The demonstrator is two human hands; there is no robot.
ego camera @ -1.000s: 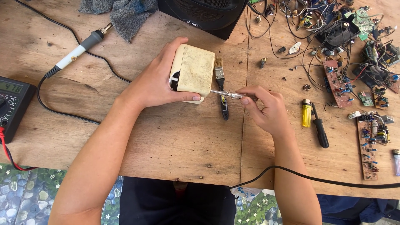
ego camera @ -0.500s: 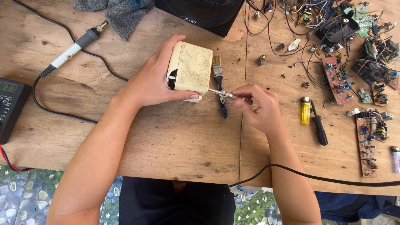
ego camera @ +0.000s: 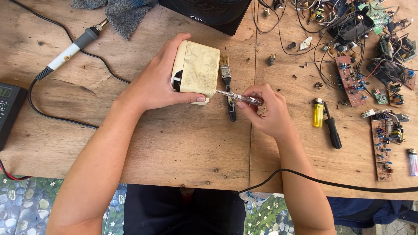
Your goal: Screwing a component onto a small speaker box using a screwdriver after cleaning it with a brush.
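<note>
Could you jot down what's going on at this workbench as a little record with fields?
Left hand: grips a cream box, tilted on the wooden table
Right hand: holds a clear-handled screwdriver, tip at the box's edge
Behind screwdriver: small paintbrush
Right side: yellow lighter, circuit boards
Left side: soldering iron

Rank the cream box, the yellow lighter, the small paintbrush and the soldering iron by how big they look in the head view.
1. Cream box, held by the left hand.
2. Soldering iron, longest but thin.
3. Small paintbrush, partly hidden behind the clear-handled screwdriver in the right hand, so its rank is unsure.
4. Yellow lighter.
</note>
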